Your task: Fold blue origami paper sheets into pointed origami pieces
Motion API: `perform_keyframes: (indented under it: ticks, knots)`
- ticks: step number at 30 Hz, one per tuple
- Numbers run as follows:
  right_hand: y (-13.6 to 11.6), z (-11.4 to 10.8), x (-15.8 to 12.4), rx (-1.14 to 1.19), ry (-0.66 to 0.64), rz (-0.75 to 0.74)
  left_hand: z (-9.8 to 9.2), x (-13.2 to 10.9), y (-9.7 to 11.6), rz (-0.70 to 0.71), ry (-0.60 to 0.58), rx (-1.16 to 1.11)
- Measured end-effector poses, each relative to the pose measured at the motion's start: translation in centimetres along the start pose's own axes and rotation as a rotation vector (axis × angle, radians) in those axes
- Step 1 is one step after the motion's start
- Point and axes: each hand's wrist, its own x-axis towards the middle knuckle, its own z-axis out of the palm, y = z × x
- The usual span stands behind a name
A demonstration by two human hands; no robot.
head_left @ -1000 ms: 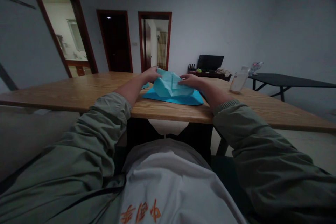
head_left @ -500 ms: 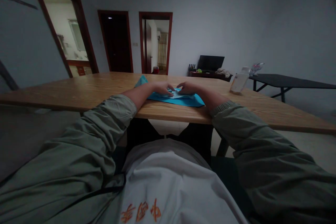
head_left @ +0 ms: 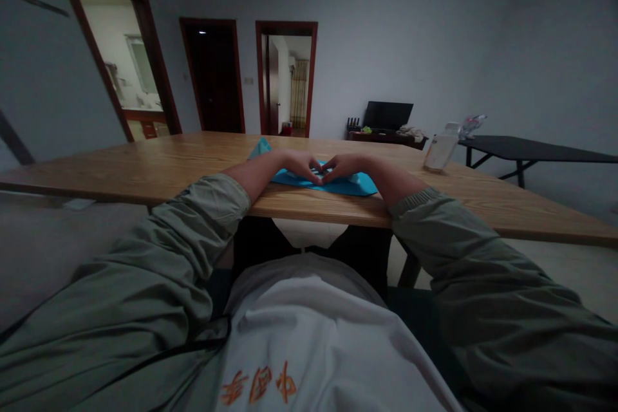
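Beneath and between the two hands: one blue paper sheet (head_left: 338, 188), folded in layers, lying flat on the wooden table (head_left: 145, 164) near its close edge. A pointed corner (head_left: 259, 149) rises beyond the left hand (head_left: 300, 167).

Grip: the right hand (head_left: 344, 166) and left hand lie on the sheet, fingertips meeting over its middle, neither clenched. Whether they pinch or only press cannot be told.

Right of the grip, well apart: a clear bottle (head_left: 439, 154).

Risks: the layers could spring open if pressure eases, and the sheet could slide on the smooth wood under uneven pressure, since it lies close to the table edge.

Hidden: the fold lines under the palms and fingers. A paler patch between the hands is too dim and small to make out.
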Motion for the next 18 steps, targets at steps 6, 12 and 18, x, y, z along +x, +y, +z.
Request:
perform_keyframes:
  ticks: [6, 12, 18]
  knots:
    - [0.3, -0.3, -0.6, 0.112, -0.048, 0.006, 0.0, 0.0, -0.2, -0.004, 0.019, -0.002]
    - [1.1, -0.2, -0.3, 0.133, 0.024, 0.062, 0.1, 0.1, -0.4, -0.031, 0.05, -0.04]
    - [1.3, -0.1, 0.2, 0.159, 0.059, 0.104, 0.1, 0.1, -0.5, -0.083, 0.093, -0.017]
